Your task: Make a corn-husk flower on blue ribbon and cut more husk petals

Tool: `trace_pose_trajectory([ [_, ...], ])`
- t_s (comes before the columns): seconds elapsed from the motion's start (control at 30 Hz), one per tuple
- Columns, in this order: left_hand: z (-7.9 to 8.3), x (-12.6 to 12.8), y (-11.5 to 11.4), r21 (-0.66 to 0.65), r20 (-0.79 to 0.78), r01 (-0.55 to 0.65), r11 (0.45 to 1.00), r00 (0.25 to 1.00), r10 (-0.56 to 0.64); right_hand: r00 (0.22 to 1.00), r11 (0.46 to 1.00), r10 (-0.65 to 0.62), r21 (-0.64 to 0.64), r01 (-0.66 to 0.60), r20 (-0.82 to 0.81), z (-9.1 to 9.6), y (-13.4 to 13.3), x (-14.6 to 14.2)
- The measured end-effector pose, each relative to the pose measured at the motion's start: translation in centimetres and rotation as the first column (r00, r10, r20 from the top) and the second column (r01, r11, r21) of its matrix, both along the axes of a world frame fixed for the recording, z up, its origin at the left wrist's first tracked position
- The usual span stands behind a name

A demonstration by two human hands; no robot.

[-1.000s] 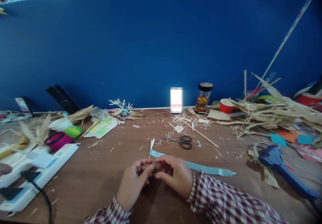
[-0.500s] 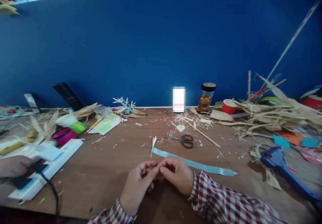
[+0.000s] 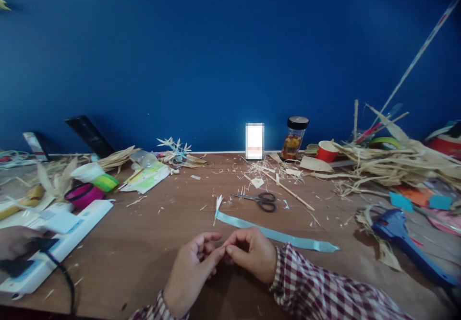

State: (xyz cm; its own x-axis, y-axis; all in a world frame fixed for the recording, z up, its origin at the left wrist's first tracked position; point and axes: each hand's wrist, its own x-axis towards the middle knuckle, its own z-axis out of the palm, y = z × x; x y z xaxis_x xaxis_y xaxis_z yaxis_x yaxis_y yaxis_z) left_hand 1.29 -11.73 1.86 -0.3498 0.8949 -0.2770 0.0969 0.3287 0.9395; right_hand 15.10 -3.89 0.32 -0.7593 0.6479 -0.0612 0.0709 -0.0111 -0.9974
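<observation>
My left hand [image 3: 192, 269] and my right hand [image 3: 251, 254] rest on the brown table [image 3: 144, 243] near its front edge, fingertips pinched together and touching each other. What they pinch is too small to make out. A light blue ribbon [image 3: 277, 235] lies flat just beyond my right hand, running from a pale straw tip [image 3: 217, 206] to the right. Black-handled scissors [image 3: 259, 200] lie behind the ribbon.
Another person's hand [image 3: 14, 242] sits at a white power strip [image 3: 61, 243] with a black plug at the left. A blue glue gun [image 3: 403, 236] lies right. Dried straw piles [image 3: 389, 164], a red cup [image 3: 326, 151], a jar [image 3: 293, 137] and tape rolls [image 3: 84, 194] crowd the back.
My hands have closed tighter together and sit slightly nearer me. Another person's hand came in at the left onto the power strip's plug.
</observation>
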Motion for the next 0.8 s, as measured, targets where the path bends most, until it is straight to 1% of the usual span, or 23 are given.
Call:
trace_pose_trajectory([
  [0.1,-0.02,0.07,0.03,-0.018,0.049,0.01,1.0,0.999,-0.009,1.0,0.999,0.011,-0.03,-0.012,-0.026,-0.05,0.03,-0.09],
  [0.2,0.01,0.31,0.13,-0.041,0.075,0.027,0.999,0.997,-0.023,1.0,1.0,-0.019,-0.022,0.018,-0.008,0.04,0.04,-0.2],
  [0.3,0.1,0.38,0.29,-0.048,0.082,0.018,0.999,0.996,-0.014,1.0,0.998,-0.026,-0.063,0.025,-0.016,0.03,0.11,-0.3],
  [0.4,0.12,0.19,0.34,-0.026,0.064,0.006,1.0,0.998,-0.004,0.999,0.994,-0.031,-0.103,0.027,-0.038,-0.1,0.28,-0.34],
  [0.5,-0.14,-0.06,0.18,-0.01,0.003,0.013,1.0,1.0,-0.013,0.999,0.994,-0.032,-0.102,0.029,-0.028,-0.3,0.38,-0.32],
  [0.63,-0.61,-0.28,-0.14,0.028,-0.128,0.019,0.999,0.992,-0.016,0.998,0.999,-0.045,-0.001,0.045,0.037,-0.48,0.19,-0.22],
  [0.7,-0.65,-0.33,-0.23,0.019,-0.179,0.034,0.999,0.983,-0.03,0.996,0.997,-0.047,0.059,0.043,0.07,-0.36,0.03,-0.16],
  [0.8,-0.45,-0.32,-0.3,-0.005,-0.213,0.064,0.998,0.975,-0.064,0.992,0.984,-0.06,0.176,0.04,0.108,0.03,-0.1,-0.11],
])
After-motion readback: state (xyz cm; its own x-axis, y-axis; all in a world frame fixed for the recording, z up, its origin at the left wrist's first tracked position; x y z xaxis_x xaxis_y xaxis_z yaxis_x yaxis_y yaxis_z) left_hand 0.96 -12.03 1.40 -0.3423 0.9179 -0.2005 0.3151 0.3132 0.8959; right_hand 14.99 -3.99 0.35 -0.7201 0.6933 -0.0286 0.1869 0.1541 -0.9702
